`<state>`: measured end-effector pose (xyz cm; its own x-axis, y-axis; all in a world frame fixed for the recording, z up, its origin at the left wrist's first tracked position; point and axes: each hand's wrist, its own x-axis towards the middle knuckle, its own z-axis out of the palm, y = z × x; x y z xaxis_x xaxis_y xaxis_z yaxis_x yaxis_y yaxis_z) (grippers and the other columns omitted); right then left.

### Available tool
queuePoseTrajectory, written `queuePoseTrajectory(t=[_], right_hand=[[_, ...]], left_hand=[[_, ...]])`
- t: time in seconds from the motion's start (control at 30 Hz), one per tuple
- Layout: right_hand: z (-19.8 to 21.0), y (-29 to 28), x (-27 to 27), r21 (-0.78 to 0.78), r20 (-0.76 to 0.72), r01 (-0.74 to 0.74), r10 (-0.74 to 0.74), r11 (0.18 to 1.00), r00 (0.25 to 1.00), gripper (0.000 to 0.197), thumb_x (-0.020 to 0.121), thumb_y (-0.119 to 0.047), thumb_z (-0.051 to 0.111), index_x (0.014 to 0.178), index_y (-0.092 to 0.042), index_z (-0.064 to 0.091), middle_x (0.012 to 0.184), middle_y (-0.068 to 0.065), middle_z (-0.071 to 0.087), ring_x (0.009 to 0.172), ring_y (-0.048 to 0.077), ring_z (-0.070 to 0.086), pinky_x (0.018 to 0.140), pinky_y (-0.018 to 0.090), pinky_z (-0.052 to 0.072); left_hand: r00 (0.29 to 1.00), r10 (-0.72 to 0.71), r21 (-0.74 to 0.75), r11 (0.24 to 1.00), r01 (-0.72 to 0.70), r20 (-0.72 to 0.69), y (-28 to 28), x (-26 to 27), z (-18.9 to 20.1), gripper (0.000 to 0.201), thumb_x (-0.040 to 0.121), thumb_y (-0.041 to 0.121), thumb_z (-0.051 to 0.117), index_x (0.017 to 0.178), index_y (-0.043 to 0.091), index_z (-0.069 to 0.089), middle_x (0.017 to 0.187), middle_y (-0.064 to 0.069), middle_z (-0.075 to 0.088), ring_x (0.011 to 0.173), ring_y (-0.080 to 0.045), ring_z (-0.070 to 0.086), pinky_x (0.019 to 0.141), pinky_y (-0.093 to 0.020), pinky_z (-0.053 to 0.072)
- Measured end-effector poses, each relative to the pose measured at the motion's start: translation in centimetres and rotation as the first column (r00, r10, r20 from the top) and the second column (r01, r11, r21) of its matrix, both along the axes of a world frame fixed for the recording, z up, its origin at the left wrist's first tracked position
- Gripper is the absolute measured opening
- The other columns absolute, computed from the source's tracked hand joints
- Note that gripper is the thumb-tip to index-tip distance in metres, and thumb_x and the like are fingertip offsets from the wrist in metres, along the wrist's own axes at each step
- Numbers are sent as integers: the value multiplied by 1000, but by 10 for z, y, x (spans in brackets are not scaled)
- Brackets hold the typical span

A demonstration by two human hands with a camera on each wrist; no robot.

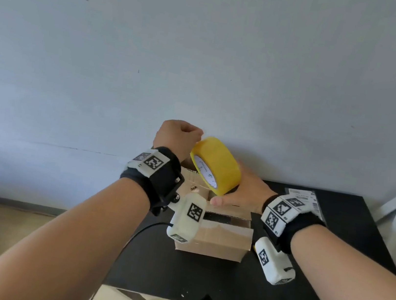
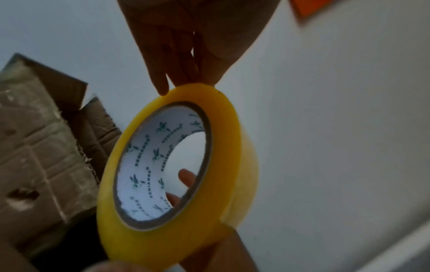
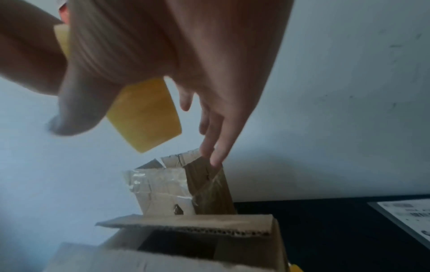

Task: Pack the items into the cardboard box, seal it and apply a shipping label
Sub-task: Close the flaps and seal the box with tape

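The right hand holds the roll of yellow tape from below and behind, the thumb under its near rim and the fingers wrapped round the far side; most of those fingers are hidden behind the roll in the head view, and only two tips show through the hole in the left wrist view. The left hand has its fingertips bunched on the top edge of the roll, pinching at the outer layer. Whether a loose tape end is between them is too small to tell.

The roll stands on edge, tilted. Its hole points toward the left wrist and slightly down, so the white printed core faces that camera; the lettering on it is too blurred to read with certainty.

Directly below the held roll sits the cardboard box on the black table, its top flaps up and the opening dark, so the contents cannot be made out. The wrist cameras and forearms cover much of its near side. Old clear tape clings to the raised far flap.

To the right of the right wrist, a printed label sheet lies flat on the table, partly hidden by the wrist band and cut off at the edge of the right wrist view.
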<state>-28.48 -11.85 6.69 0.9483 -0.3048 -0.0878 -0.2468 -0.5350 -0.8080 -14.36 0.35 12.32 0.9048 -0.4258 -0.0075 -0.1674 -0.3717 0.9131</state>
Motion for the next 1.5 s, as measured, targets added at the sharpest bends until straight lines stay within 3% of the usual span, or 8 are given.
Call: queuePoseTrajectory(t=[0.1, 0.23, 0.47, 0.6, 0.83, 1.07, 1.3, 1.5], right_hand=[[8, -1, -6, 12, 110, 243, -243, 970, 964, 34, 74, -23, 78, 101, -25, 58, 95, -9, 66, 88, 10, 63, 75, 25, 50], [27, -4, -12, -185, 54, 182, -175, 966, 983, 23, 72, -21, 74, 73, -23, 51, 71, -5, 55, 65, 13, 52, 56, 25, 40], [11, 11, -16, -390, -206, -62, -21, 919, 978, 35, 68, -38, 73, 89, -15, 57, 82, 1, 61, 73, 18, 58, 64, 33, 49], [3, 17, -11, -486, -293, -172, 25, 857, 956, 39, 68, -42, 71, 94, -16, 55, 86, 1, 61, 78, 21, 60, 68, 36, 52], [-5, 17, -7, -547, -376, -269, 55, 793, 925, 46, 72, -33, 74, 105, -18, 46, 98, 1, 57, 87, 20, 57, 73, 36, 51], [-3, 23, 2, -618, -392, -306, 54, 724, 919, 45, 73, -38, 70, 101, -22, 39, 91, -2, 55, 80, 20, 57, 67, 34, 48], [9, 34, 18, -691, -410, -389, 113, 609, 905, 46, 71, -44, 68, 103, -24, 41, 83, -3, 52, 77, 20, 52, 60, 31, 43], [11, 34, 20, -689, -428, -412, 124, 596, 895, 43, 74, -38, 67, 103, -19, 41, 81, 1, 55, 72, 21, 53, 55, 30, 41]], left_hand=[[964, 12, -89, 995, -37, -266, 9, 1, -3, 17, 84, 8, 67, 68, 12, 67, 76, -11, 69, 77, -27, 66, 85, -43, 57], [891, -53, -56, 998, 32, -451, 24, -16, -20, 12, 86, 3, 66, 76, 9, 63, 77, -7, 66, 69, -17, 63, 68, -29, 56], [826, 15, 38, 999, 8, -563, 47, -38, -72, 7, 87, 0, 63, 89, 6, 63, 101, -13, 69, 76, -22, 65, 66, -30, 55], [797, 53, 49, 998, -30, -602, 58, -43, -88, 7, 86, 0, 64, 90, 5, 64, 100, -14, 68, 90, -25, 65, 79, -36, 55], [741, 122, 53, 992, -116, -660, 62, -50, -98, 21, 85, 3, 69, 106, 1, 68, 105, -17, 70, 92, -23, 68, 69, -27, 56], [642, 167, 77, 983, -165, -748, 63, -39, -94, 6, 93, -1, 57, 88, 1, 61, 78, -11, 61, 68, -16, 56, 92, -34, 51], [600, 268, 137, 957, -256, -754, 84, -21, -95, 9, 88, -1, 63, 81, 2, 59, 75, -12, 62, 66, -16, 59, 82, -36, 54], [560, 256, 124, 957, -264, -788, 85, -18, -101, 10, 89, -2, 61, 79, 0, 58, 63, -11, 64, 66, -15, 58, 92, -33, 52]])
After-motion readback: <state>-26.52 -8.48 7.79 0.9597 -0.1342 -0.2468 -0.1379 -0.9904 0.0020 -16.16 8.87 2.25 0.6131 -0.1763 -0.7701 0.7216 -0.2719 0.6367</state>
